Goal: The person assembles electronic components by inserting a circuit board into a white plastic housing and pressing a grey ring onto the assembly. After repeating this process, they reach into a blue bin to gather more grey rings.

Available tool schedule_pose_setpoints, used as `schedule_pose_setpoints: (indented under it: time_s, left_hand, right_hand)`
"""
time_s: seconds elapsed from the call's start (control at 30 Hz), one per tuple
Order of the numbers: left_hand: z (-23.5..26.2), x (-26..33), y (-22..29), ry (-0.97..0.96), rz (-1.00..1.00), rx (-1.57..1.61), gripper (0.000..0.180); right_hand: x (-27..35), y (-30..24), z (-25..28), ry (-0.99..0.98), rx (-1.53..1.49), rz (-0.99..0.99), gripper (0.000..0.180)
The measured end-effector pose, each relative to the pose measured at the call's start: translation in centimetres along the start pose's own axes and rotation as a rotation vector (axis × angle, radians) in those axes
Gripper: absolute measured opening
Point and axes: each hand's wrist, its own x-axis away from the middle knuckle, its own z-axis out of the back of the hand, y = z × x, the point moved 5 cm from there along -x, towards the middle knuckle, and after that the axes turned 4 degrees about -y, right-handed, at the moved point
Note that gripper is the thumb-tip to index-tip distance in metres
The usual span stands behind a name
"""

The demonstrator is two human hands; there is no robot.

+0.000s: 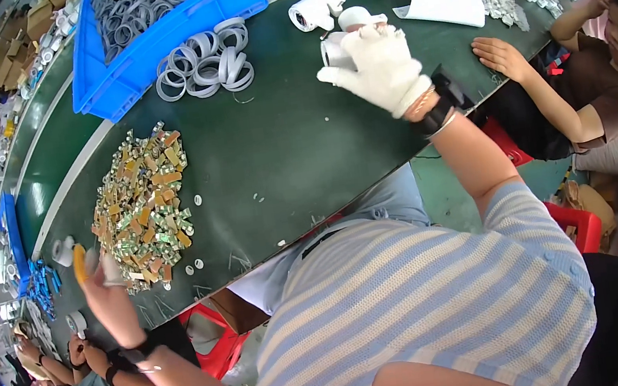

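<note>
Reaching gloved right hand (378, 67) palm-down, thumb splayed, over white cylinders (338, 50) well right of circuit-board pile (143, 207); extending blurred left hand (109, 296) beside pile. Can't tell either finger grip.

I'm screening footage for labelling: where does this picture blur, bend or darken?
Head view: the left hand looks smeared, probably by motion, while the gloved right hand is crisper; head view: the green table has edges curved by fisheye distortion; head view: the corners go black.
</note>
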Motion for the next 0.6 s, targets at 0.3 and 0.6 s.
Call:
schedule_pose_setpoints:
  time_s: [0.3,0.6]
  left_hand:
    - [-17.5,9.7,17.1,-0.725,0.263,1.315,0.078]
    - [-17.4,8.9,15.4,-0.595,0.401,1.519,0.050]
  right_hand:
    - [3.0,-9.4,-0.7,-0.211,-1.525,-0.050,0.049]
    - [-10.3,-10.3,-4.0,-0.070,-0.569,0.380,0.033]
